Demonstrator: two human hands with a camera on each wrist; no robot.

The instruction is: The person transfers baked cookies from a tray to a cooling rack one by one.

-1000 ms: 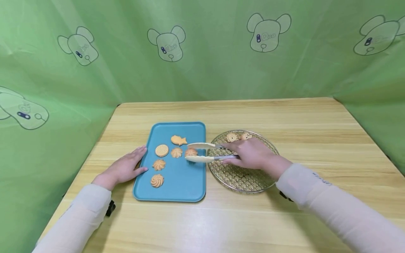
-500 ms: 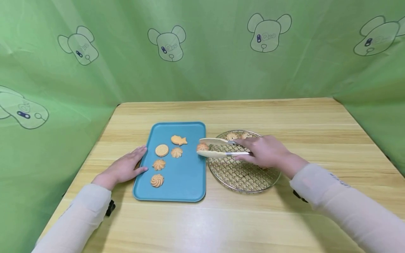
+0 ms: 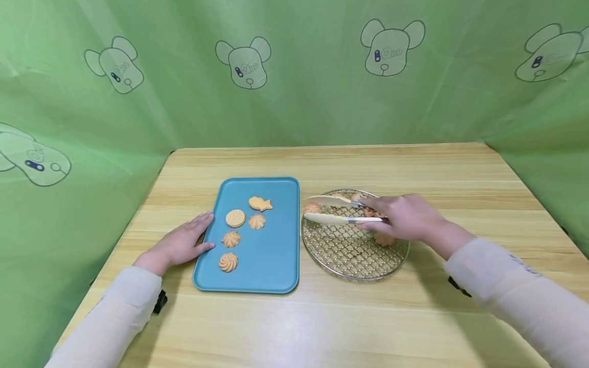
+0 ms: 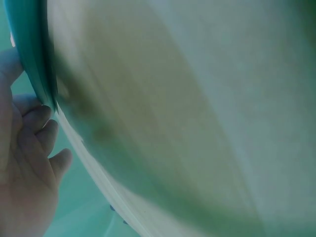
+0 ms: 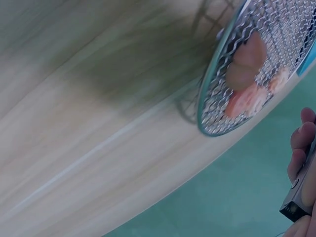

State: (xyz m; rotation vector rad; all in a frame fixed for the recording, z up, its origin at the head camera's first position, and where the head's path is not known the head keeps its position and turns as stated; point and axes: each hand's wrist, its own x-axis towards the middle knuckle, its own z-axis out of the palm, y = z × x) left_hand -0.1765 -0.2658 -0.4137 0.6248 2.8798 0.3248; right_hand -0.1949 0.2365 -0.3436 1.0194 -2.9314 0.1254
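Note:
My right hand [image 3: 411, 217] grips metal tongs with cream tips [image 3: 327, 220] over the round wire rack [image 3: 352, 258]. A fluted cookie [image 3: 313, 207] sits between the tips, above the rack's left rim. At the left edge of the blue tray [image 3: 269, 266], my left hand [image 3: 179, 245] rests with its fingers extended; the left wrist view has this hand [image 4: 29, 163] beside the rim. Lying in the tray are a fish-shaped cookie [image 3: 260, 204], a round dotted cookie [image 3: 235, 218], two flower-shaped cookies [image 3: 256, 221] and a swirl cookie [image 3: 228, 262].
Several cookies [image 5: 247, 61] lie on the rack in the right wrist view; in the head view the right hand and tongs partly hide them. The rack stands just right of the tray on a wooden table [image 3: 257, 327]. Green printed curtains [image 3: 313, 112] surround the table.
The right hand has carried the tongs and fluted cookie rightward from the tray to above the rack's left side. The left hand has stayed at the tray edge.

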